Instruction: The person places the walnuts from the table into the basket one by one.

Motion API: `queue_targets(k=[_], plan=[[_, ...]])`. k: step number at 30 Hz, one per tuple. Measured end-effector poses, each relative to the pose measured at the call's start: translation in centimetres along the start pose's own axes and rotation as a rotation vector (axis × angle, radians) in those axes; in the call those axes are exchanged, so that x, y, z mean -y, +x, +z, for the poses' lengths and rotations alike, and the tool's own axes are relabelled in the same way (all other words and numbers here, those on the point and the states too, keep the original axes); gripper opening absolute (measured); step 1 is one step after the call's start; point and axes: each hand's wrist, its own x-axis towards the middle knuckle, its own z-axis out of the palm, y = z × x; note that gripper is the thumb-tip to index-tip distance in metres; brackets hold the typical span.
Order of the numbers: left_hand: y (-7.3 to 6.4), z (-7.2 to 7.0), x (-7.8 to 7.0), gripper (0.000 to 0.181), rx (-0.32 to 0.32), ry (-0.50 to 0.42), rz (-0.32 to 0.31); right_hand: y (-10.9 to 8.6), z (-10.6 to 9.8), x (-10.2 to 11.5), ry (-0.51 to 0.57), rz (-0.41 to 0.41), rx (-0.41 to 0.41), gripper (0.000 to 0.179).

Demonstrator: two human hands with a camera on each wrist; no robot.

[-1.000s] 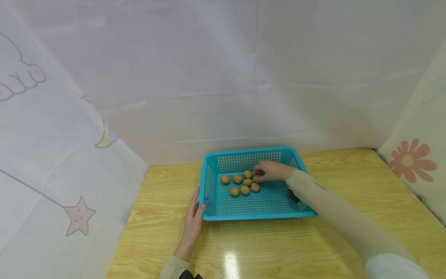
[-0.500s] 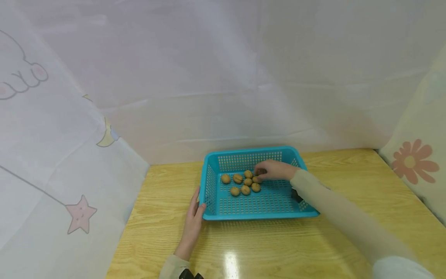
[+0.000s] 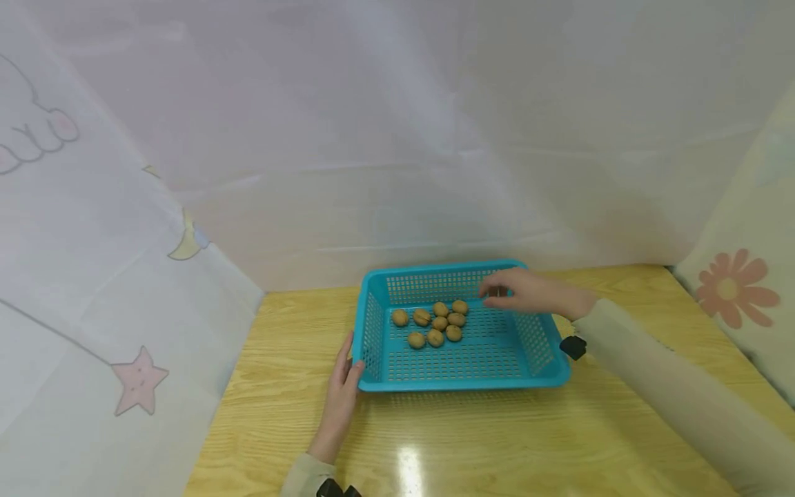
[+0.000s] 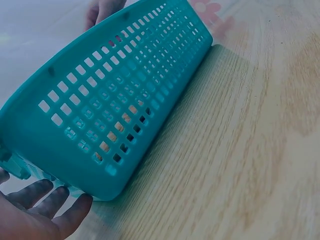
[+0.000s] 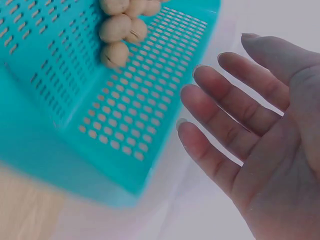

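Observation:
A blue plastic basket (image 3: pixel 466 384) with perforated walls sits on the wooden table. Several walnuts (image 3: pixel 421 317) lie grouped on its floor, left of centre and toward the back. My left hand (image 3: pixel 341 397) is at the basket's left side, thumb by the rim near the front corner. In the left wrist view its fingers (image 4: pixel 52 202) are spread, their tips at the outer wall. My right hand (image 3: pixel 522 290) hangs over the back right part of the basket, right of the walnuts. In the right wrist view its palm faces the camera, fingers loosely extended, holding nothing.
The wooden table (image 3: pixel 472 449) extends in front of and beside the basket. White cloth (image 3: pixel 422 138) hangs close behind it, with printed cloth on both sides. A dark wrist device (image 3: pixel 573 347) on the right sleeve is close to the basket's right rim.
My right hand has left the walnuts, moving up and to the right, its fingers off them. A walnut it had covered now shows at the back. The left hand and basket stay put.

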Motion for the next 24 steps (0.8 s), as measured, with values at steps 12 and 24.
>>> queue_targets(k=[12,24], plan=[[-0.5,-0.4,-0.1,0.061,0.015,-0.016,-0.015,-9.2,-1.6,-1.1,-0.114,0.141,-0.19,0.022],[-1.6,-2.7,-0.6,0.054,-0.014,0.017,0.029,-16.9,4.3,-2.8,-0.158,0.294,-0.404,0.03]])
